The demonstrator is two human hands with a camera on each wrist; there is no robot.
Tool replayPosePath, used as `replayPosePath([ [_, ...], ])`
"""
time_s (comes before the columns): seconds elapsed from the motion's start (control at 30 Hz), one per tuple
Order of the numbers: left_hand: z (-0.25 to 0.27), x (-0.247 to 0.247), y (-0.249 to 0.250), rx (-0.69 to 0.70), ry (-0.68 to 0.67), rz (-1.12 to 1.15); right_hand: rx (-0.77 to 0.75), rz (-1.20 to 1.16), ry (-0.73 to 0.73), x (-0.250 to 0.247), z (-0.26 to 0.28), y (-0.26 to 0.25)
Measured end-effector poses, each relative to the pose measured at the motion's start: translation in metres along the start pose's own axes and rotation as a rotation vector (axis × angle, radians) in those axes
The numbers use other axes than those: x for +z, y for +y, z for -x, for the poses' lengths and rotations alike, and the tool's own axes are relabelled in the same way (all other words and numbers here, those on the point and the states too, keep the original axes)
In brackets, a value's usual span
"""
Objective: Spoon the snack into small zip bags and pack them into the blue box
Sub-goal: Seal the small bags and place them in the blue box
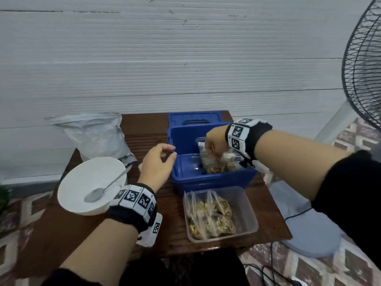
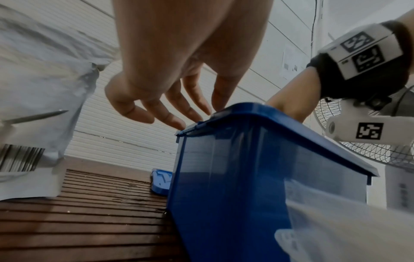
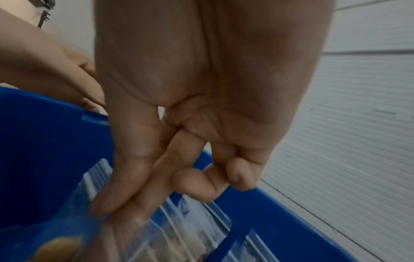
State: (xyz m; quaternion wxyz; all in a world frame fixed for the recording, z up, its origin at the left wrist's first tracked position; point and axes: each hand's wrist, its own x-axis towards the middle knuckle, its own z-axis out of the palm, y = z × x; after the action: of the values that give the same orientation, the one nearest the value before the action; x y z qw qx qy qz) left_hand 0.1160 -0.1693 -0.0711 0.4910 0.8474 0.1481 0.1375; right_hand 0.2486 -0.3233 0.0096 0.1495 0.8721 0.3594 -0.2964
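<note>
Light is dim, cool and even across all three views, with only soft shadows and no plain source. The head view bends straight lines near its edges, where the black wire fan grille (image 1: 365, 65) curves strongly. Faint glare sits on the clear plastic tub (image 1: 250, 205). In the right wrist view the clear zip bags (image 3: 179, 235) smear with motion blur, and the palm close to the lens is soft.

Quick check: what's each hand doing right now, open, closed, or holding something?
Left hand: open, fingers relaxed at the rim of the blue box, holding nothing.
Right hand: pinching a filled zip bag inside the blue box.
</note>
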Motion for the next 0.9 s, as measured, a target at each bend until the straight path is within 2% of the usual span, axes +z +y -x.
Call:
replayPosePath([
  [0.2,-0.006,0.002,0.0,0.003,0.009,0.011,0.025,0.122,-0.115,0.009,-0.058,0.021],
  [0.33,-0.009,0.004,-0.002,-0.004,0.017,0.011,0.065,0.181,-0.086,0.028,-0.095,0.034],
  [0.43,-0.008,0.004,-0.003,-0.026,0.018,0.001,0.066,0.201,-0.055,0.017,-0.071,0.018],
  [0.53,-0.007,0.004,-0.002,-0.032,0.019,0.0,0.065,0.112,-0.07,0.011,-0.05,0.008],
  [0.73,-0.004,0.002,0.003,-0.038,0.003,-0.011,0.106,0.205,-0.066,0.018,-0.059,0.015],
  [0.8,-0.002,0.0,0.005,-0.039,0.001,-0.02,0.113,0.162,-0.013,0.024,-0.071,0.028],
  [0.9,0.004,-0.002,0.01,-0.039,-0.003,-0.03,0.067,0.027,0.098,0.012,-0.028,0.012],
])
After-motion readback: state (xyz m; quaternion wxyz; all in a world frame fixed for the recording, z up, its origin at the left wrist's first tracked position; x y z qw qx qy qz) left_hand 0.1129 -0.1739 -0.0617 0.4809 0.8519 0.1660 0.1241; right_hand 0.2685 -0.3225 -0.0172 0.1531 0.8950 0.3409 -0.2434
